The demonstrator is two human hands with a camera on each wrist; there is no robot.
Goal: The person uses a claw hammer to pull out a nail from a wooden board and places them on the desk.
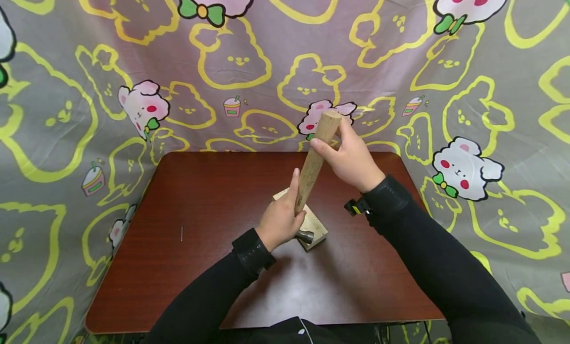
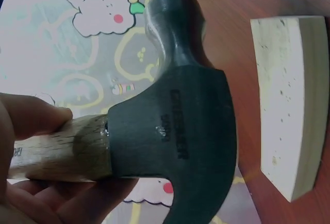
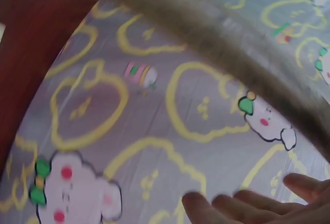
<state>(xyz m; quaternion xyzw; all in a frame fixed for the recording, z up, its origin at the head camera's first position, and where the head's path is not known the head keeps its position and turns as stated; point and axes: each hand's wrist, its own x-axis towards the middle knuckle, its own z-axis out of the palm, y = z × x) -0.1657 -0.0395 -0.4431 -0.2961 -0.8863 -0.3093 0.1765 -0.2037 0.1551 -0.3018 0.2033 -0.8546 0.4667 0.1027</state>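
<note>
Both arms wear long black sleeves with snug black cuffs. A small black-and-yellow clip sits at the right cuff's nine o'clock.

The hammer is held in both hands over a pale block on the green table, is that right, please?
Not quite: the table is dark reddish-brown, not green, as the head view shows. The rest holds: the left hand and the right hand both grip the hammer over the pale block.
</note>
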